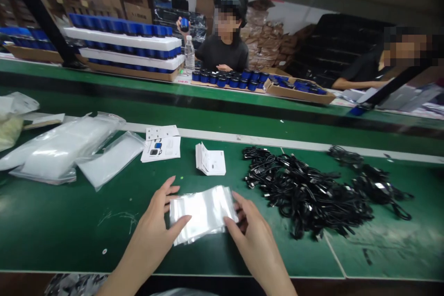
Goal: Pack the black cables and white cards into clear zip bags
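Note:
A stack of clear plastic bags [203,210] lies between my two hands, low over the green table. My left hand [157,222] grips its left edge, thumb on top and fingers behind. On the opposite edge, my right hand [251,229] closes with its thumb on the upper face and its fingers partly hidden. Just beyond the stack stands a small pile of folded leaflets [213,163]. Printed sheets [162,149] with pictures of a device lie to the left of them. A heap of coiled black cables [301,192] spreads to the right of my right hand.
Filled plastic bags [65,145] lie at the left on the green table [86,226]. A raised shelf [138,90] runs across the back, bearing blue-and-black units [225,79], foam trays [128,39] and a water bottle [189,53]. Two people sit beyond; one person [224,53] holds up a blue unit.

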Motion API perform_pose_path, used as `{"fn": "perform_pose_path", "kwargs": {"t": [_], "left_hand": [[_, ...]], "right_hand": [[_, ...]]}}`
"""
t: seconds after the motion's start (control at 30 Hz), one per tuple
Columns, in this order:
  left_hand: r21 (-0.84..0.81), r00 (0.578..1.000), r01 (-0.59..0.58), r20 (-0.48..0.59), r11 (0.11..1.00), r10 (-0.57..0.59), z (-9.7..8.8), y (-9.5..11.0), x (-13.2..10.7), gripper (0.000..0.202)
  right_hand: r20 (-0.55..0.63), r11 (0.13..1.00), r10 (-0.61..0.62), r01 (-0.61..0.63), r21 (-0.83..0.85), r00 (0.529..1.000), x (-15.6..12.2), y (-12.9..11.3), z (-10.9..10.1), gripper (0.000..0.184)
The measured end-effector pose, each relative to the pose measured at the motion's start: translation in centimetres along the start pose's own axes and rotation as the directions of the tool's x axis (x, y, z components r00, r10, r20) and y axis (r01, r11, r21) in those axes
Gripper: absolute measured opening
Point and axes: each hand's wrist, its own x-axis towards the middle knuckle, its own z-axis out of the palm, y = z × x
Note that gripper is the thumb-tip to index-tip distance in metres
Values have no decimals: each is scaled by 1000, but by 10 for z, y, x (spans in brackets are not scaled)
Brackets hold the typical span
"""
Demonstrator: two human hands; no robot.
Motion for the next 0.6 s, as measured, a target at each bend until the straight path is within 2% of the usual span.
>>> {"fn": "perform_pose_path", "kwargs": {"t": [0.07, 0.13, 0.23, 0.3, 0.37, 0.5, 0.6], "left_hand": [[158, 995, -90, -27, 983, 95, -3, -7, 2, 67], [282, 990, -120, -38, 952, 136, -9, -13, 2, 67], [438, 992, -83, -48, 895, 116, -18, -18, 0, 72], [477, 994, -70, -42, 876, 103, -20, -19, -1, 70], [439, 995, -69, -34, 896, 93, -19, -18, 0, 65], [251, 1000, -23, 19, 968, 19, -11, -11, 4, 57], [174, 998, 3, 67, 985, -15, -3, -7, 4, 54]], "right_hand": [[-51, 975, -124, 112, -190, 991, -5, 4, -1, 45], [-44, 934, -239, 217, -284, 970, -10, 7, 0, 45], [-3, 872, -377, 354, -337, 926, -16, 8, 6, 44], [3, 839, -456, 431, -333, 890, -18, 8, 14, 43], [4, 815, -509, 484, -320, 861, -19, 6, 22, 41], [9, 796, -544, 519, -310, 839, -18, -3, 38, 40], [28, 767, -565, 538, -350, 824, -17, -9, 48, 53]]}}
